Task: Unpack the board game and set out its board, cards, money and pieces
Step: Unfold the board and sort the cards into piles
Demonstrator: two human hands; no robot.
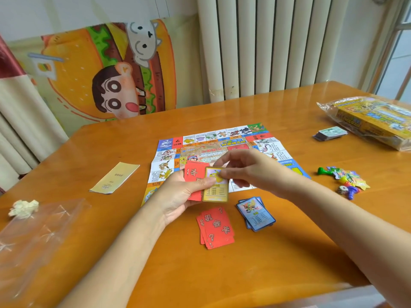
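Your left hand (181, 197) grips a handful of red cards (194, 175) over the near edge of the game board (222, 144). Its fingers are curled beneath them and the thumb is pressed on top. Your right hand (244, 167) pinches the upper edge of a yellow-bordered card (216, 187) that lies on the front of that handful.

The paper board lies unfolded and flat at the centre of the orange wooden worktop (278, 263). At 6 o'clock from your hands, a loose pile of red question-mark cards (216, 227) rests on the wood. Just beside it, at its 2 o'clock, is a small pile of blue cards (255, 213), face up.

At 3 o'clock from the board, coloured pawns and cut-out pieces (347, 177) lie in a heap with a die (342, 189) at its near edge. At 2 o'clock sits a stack of what looks like play money (331, 132), near the yellow game box (373, 121), which is still in its clear wrapper.

At 9 o'clock from the board lies a folded cream leaflet (114, 177). Nearer you on that side are a crumpled paper ball (23, 208) and a clear plastic bag (33, 232).
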